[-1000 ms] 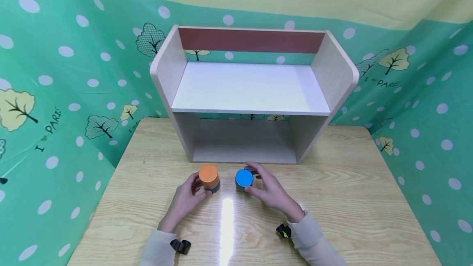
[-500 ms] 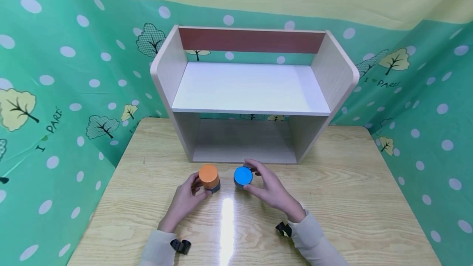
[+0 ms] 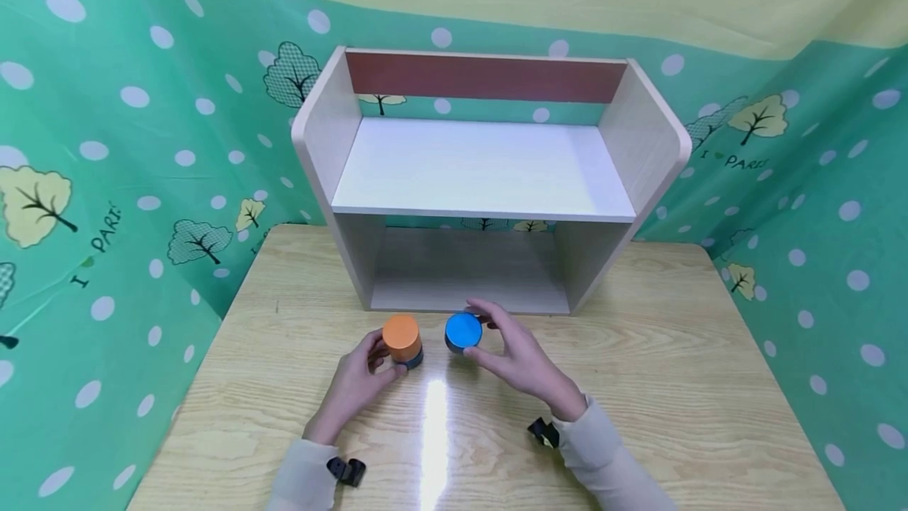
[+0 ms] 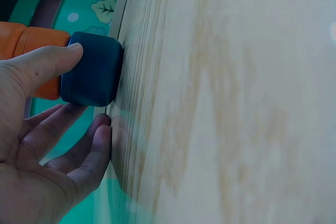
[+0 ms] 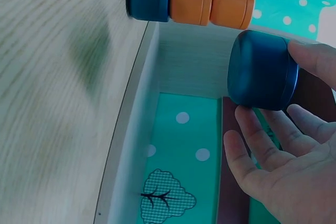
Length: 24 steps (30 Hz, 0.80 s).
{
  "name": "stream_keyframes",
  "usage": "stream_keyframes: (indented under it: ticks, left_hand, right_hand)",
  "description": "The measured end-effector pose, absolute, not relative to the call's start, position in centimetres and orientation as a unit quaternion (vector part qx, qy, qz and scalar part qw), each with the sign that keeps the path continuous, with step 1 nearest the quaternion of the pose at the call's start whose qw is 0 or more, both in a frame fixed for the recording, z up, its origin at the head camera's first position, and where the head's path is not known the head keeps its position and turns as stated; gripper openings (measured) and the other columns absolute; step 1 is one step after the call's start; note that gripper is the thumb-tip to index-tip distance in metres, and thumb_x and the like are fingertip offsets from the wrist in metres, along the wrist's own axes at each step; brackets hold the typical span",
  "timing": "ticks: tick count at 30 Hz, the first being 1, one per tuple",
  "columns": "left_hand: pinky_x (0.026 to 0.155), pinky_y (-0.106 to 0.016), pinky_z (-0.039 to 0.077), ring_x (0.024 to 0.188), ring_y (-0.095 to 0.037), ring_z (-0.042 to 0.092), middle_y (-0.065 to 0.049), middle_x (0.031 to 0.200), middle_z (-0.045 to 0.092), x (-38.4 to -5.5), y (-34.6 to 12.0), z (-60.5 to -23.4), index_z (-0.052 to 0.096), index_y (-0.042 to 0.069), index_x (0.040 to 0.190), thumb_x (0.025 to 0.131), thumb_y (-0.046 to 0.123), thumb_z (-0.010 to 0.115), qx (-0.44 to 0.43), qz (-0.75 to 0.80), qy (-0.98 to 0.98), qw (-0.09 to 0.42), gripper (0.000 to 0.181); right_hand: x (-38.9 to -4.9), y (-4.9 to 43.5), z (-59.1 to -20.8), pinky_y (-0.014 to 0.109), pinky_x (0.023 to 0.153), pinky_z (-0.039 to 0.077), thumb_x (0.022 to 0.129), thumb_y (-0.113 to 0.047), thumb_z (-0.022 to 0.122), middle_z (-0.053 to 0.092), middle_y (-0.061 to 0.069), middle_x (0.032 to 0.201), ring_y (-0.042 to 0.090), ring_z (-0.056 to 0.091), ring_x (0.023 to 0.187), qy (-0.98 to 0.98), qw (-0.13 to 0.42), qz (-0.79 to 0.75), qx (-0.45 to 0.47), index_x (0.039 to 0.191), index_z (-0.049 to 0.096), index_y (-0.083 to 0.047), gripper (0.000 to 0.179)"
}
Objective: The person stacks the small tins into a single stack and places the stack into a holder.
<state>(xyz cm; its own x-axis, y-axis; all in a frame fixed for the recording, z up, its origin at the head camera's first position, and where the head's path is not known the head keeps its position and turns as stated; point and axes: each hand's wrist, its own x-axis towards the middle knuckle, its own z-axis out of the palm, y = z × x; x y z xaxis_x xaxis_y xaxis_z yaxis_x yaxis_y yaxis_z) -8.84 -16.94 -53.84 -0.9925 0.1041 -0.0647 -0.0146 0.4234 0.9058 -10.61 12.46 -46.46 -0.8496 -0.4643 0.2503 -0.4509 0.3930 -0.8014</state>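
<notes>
A stack of small round canisters stands on the table in front of the shelf. At its bottom is a dark blue canister (image 4: 94, 69), with two orange canisters (image 5: 210, 1) above it. My left hand (image 3: 357, 385) holds the bottom canister, thumb on its near side and fingers behind. To the right of the stack, my right hand (image 3: 523, 361) grips another blue canister (image 5: 262, 71) between thumb and fingertips. That one is off the table, upright, its bright blue lid (image 3: 463, 330) facing up in the head view. It is apart from the stack.
A whitish two-level shelf unit (image 3: 482, 172) with a reddish-brown back rail (image 3: 489, 77) stands at the back of the wooden table (image 3: 681, 385). Green dotted curtain (image 3: 128, 259) surrounds the table at the back and sides.
My right hand has moved the blue canister slightly up and to the left, closer to the orange stack. My left hand and the stack have stayed in place.
</notes>
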Motion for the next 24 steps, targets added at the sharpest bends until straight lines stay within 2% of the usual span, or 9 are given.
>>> stream_keyframes:
  ticks: [9, 24]
  left_hand:
    - [0.098, -0.039, 0.053, 0.118, -0.027, 0.061, -0.012, 0.131, 0.062, -8.9, -16.9, -53.9, 0.051, 0.004, 0.142, 0.084, 0.014, 0.082, 0.030, 0.533, 0.844, 0.046, 0.067]
    - [0.099, -0.035, 0.052, 0.119, -0.024, 0.060, -0.010, 0.133, 0.061, -8.9, -16.9, -54.0, 0.050, 0.006, 0.142, 0.084, 0.015, 0.082, 0.020, 0.533, 0.844, 0.054, 0.067]
  right_hand:
    - [-11.0, 12.1, -45.7, 0.043, 0.100, 0.050, 0.089, -0.014, 0.079, 0.053, 0.001, 0.142, 0.018, 0.053, 0.123, 0.834, -0.008, -0.471, -0.286, 0.150, 0.041, -0.011, 0.072]
    - [-11.6, 10.3, -44.7, 0.039, 0.100, 0.050, 0.088, -0.014, 0.079, 0.053, 0.000, 0.141, 0.016, 0.053, 0.122, 0.823, -0.013, -0.473, -0.314, 0.149, 0.042, -0.008, 0.071]
